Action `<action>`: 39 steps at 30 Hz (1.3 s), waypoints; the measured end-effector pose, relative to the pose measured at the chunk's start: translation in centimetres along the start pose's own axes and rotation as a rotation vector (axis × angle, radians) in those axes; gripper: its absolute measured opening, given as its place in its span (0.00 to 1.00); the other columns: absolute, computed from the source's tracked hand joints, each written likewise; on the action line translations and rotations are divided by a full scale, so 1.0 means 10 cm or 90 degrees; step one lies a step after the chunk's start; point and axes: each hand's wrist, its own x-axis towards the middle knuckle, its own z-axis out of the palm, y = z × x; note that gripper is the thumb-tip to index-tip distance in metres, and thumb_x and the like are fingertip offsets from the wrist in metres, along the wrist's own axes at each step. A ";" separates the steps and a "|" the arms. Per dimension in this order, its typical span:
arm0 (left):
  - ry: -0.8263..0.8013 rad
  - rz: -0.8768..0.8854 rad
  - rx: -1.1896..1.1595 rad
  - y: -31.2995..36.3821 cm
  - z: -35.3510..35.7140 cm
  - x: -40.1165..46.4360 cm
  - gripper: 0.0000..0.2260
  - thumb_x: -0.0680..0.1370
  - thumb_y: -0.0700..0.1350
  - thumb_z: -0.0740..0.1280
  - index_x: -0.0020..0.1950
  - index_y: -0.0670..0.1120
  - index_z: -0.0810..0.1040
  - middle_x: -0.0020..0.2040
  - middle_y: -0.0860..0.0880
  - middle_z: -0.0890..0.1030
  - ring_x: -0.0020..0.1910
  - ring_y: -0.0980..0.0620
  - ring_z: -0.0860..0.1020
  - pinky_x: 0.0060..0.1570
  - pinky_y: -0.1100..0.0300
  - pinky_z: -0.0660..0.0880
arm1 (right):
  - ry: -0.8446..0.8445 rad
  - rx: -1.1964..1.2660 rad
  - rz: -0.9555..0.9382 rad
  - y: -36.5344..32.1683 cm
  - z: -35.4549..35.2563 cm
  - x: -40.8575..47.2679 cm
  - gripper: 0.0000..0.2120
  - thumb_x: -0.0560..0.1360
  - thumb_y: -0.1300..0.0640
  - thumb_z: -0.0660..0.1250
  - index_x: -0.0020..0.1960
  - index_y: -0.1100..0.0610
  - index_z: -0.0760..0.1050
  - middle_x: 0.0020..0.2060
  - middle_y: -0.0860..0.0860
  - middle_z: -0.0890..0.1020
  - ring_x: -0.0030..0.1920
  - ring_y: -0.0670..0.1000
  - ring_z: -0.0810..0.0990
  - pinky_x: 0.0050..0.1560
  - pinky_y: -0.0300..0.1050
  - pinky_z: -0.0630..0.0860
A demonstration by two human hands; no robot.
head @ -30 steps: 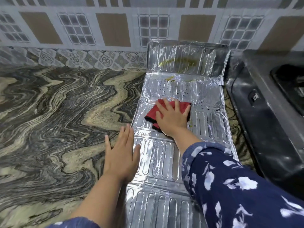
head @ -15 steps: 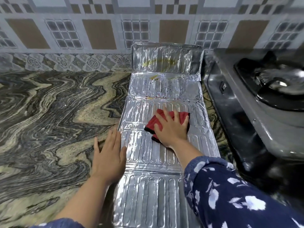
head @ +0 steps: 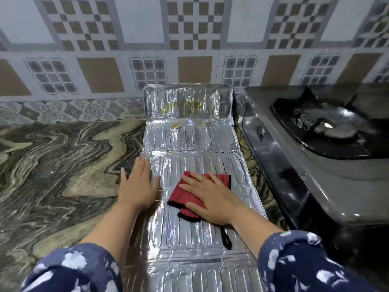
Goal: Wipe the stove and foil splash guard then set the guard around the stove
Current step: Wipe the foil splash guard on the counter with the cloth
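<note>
Along the swirled grey-and-tan marble countertop (head: 63, 165) lies the ribbed silver foil splash guard (head: 189, 239), unfolded into panels that run from the near edge of the view toward the tiled wall (head: 189, 49). Its farthest panel stands up, apparently against that wall, and carries a yellowish smear; the panel in front of it is peppered with dark specks and a few orange spots. The nearest panel is cut off by the bottom of the view.

Flat on the guard's middle panel, the right hand (head: 210, 197) presses down on a folded red cloth with a dark hem (head: 187, 194), fingers spread and open rather than curled round it. Much of the cloth is hidden under the palm. A thin black loop (head: 226, 239) shows just nearer than the wrist; whether it belongs to the cloth cannot be told.

At the guard's left edge the left hand (head: 139, 186) lies palm down and open, the thumb on the foil and the fingers partly over the countertop, holding nothing.

Right of the guard, just beside it, stands the grey metal gas stove (head: 315, 175) with its black burner top (head: 326, 131). The burner is blurred, and the stove runs out of view on the right.

Blue sleeves with white floral print (head: 305, 264) cover both forearms at the bottom.
</note>
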 end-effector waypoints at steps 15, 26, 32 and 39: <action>0.028 0.036 0.034 -0.22 0.20 0.30 0.41 0.70 0.65 0.33 0.78 0.45 0.45 0.79 0.52 0.42 0.77 0.56 0.41 0.75 0.50 0.40 | 0.103 0.026 0.568 0.85 -0.15 1.09 0.32 0.79 0.39 0.41 0.78 0.54 0.47 0.78 0.53 0.45 0.77 0.56 0.40 0.73 0.66 0.40; 0.044 0.030 0.008 -0.22 0.23 0.30 0.38 0.72 0.65 0.37 0.78 0.46 0.46 0.79 0.53 0.44 0.77 0.58 0.43 0.75 0.51 0.41 | -0.004 -0.018 0.251 0.24 -0.15 1.52 0.29 0.78 0.37 0.41 0.77 0.44 0.45 0.78 0.48 0.46 0.78 0.55 0.45 0.74 0.62 0.42; 0.044 0.030 0.001 -0.21 0.21 0.28 0.38 0.72 0.65 0.36 0.78 0.47 0.43 0.78 0.54 0.41 0.76 0.59 0.40 0.74 0.52 0.38 | 0.034 -0.118 0.392 0.90 -0.22 1.24 0.37 0.75 0.32 0.34 0.78 0.51 0.41 0.78 0.50 0.45 0.78 0.53 0.41 0.73 0.63 0.33; 0.048 0.025 -0.007 -0.20 0.20 0.28 0.37 0.73 0.64 0.36 0.78 0.47 0.42 0.78 0.53 0.40 0.76 0.59 0.39 0.74 0.53 0.37 | 0.084 0.005 0.515 0.73 -0.16 1.99 0.32 0.78 0.37 0.38 0.78 0.51 0.41 0.76 0.63 0.43 0.76 0.62 0.39 0.74 0.59 0.36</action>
